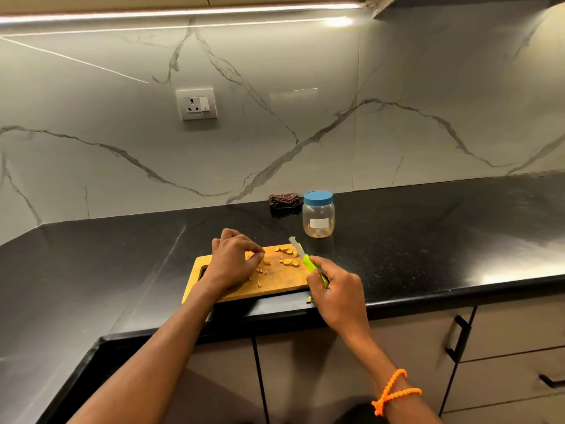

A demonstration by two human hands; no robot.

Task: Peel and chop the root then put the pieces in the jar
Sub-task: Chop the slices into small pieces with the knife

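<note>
Fingertips of left hand (234,260) hide any root piece pinched.

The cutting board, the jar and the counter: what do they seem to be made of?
The cutting board looks like wood or bamboo: matte tan surface with faint grain. The jar seems clear plastic, slightly cloudy, with a blue lid, probably plastic too. The counter looks like polished black stone, perhaps granite: fine speckles and glossy reflections.
</note>
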